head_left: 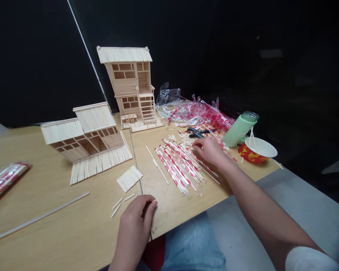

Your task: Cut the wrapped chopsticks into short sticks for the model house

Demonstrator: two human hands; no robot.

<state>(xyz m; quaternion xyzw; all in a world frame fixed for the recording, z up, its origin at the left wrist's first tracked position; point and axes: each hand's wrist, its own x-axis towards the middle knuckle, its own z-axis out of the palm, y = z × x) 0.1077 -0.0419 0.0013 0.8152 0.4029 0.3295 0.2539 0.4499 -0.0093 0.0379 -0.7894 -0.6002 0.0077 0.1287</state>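
Observation:
My left hand [137,222] rests at the near edge of the wooden table [59,226], fingers curled together with a thin pale stick tip showing at the fingertips. My right hand [209,149] reaches out over a row of red-and-white wrapped chopsticks [177,163], its fingers bent down among small cut stick pieces [186,140]. A tall stick-built model house [131,88] stands at the back. A lower, wide model house [87,137] sits to the left. A small flat panel of glued sticks [129,178] lies in front of my left hand.
Black cutters [199,131] lie past my right hand. A green bottle [238,130] leans beside a red-and-white bowl [257,149] at the right edge. Torn wrappers [197,111] pile at the back. A long grey rod [39,217] and more wrapped chopsticks [4,180] lie left.

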